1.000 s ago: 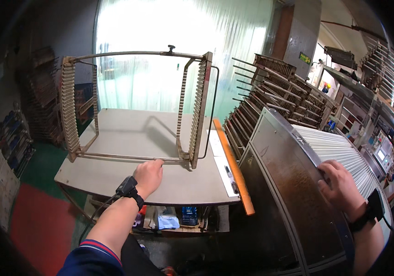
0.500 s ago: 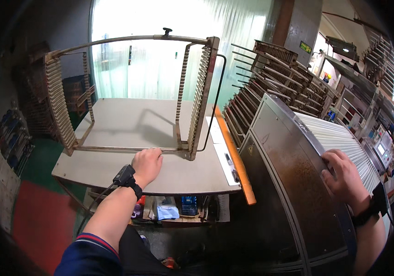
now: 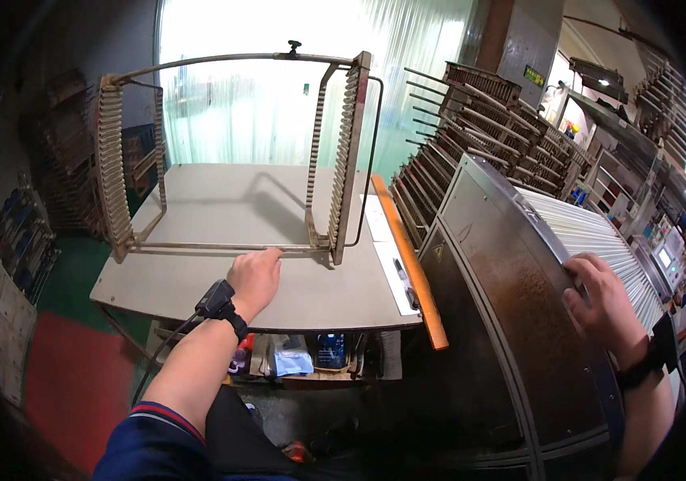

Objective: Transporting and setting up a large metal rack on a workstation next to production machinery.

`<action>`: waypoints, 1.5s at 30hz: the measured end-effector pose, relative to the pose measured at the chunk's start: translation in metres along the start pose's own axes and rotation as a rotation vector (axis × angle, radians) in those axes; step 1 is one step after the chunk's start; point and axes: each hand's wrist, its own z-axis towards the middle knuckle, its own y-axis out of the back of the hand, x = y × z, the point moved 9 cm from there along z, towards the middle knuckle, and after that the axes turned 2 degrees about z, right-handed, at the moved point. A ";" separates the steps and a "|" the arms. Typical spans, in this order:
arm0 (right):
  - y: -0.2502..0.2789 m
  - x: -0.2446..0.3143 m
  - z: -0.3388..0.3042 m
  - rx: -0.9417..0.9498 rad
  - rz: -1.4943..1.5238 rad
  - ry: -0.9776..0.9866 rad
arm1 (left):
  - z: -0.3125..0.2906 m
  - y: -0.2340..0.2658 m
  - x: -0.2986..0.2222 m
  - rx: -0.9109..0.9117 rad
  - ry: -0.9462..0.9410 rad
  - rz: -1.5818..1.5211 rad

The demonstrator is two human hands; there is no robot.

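A metal rack frame [image 3: 230,248] with comb-like slotted sides stands upright on a grey-white table [image 3: 174,284]. My left hand [image 3: 253,280] is closed at the rack's lower front bar, its fingertips mostly hidden behind the knuckles. On the rack's top bar sits a small black knob [image 3: 293,46]. To the right, my right hand [image 3: 599,301] rests on the upper edge of a steel machine cabinet [image 3: 511,313]. Its fingers lie loosely bent over that edge, thumb apart, with nothing held.
An orange strip [image 3: 411,268], a white sheet [image 3: 383,248] and a black marker [image 3: 404,280] lie along the table's right side. Similar racks [image 3: 471,128] are stacked behind the cabinet. Pale rollers [image 3: 591,232] run along the machine's top. Below the tabletop, a shelf holds a blue-white packet [image 3: 291,357].
The rack has shifted slightly on the table, its left side moving rightward and its lower bar farther away, with my left hand following. My right hand stays on the machine edge. The view shifted slightly.
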 end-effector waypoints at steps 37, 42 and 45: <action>0.004 0.002 0.003 0.056 0.010 -0.060 | 0.002 -0.002 0.000 -0.014 -0.049 0.048; 0.002 0.001 0.002 0.044 0.008 -0.053 | -0.002 -0.003 -0.003 0.032 -0.033 0.010; 0.005 0.002 0.001 0.033 0.017 -0.065 | -0.001 0.000 -0.003 0.000 -0.060 -0.006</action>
